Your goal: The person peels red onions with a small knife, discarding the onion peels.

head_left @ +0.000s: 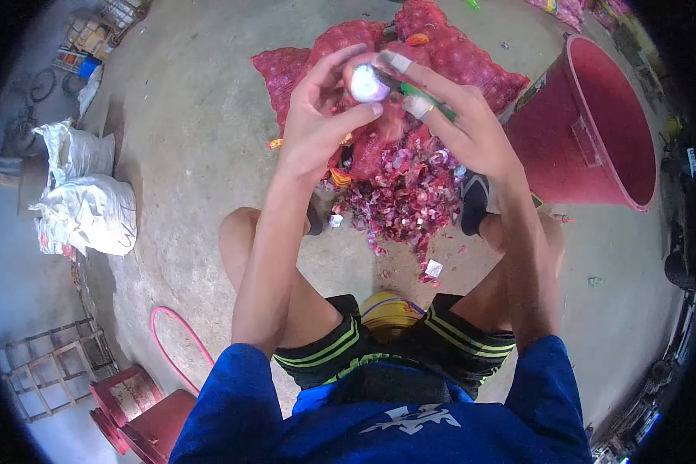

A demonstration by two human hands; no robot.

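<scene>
My left hand [317,116] is closed around a partly peeled onion [367,83], with a white and pale purple patch bared and brownish-red skin at its upper side. In my right hand [472,127] is a green-handled knife [429,99]; its blade is blurred and mostly hidden by the fingers and onion. Pale wraps cover two of the right fingertips, which are close to the onion. Beneath both hands, a heap of purple onion skins [406,189] lies on the floor between my feet.
Red mesh sacks of onions [464,50] lie ahead. A large red tub [549,158] stands at the right. White sacks [93,213] lean at the left, with a pink hose [182,332] and red containers [158,425] lower left. A yellow seat [387,307] is beneath me.
</scene>
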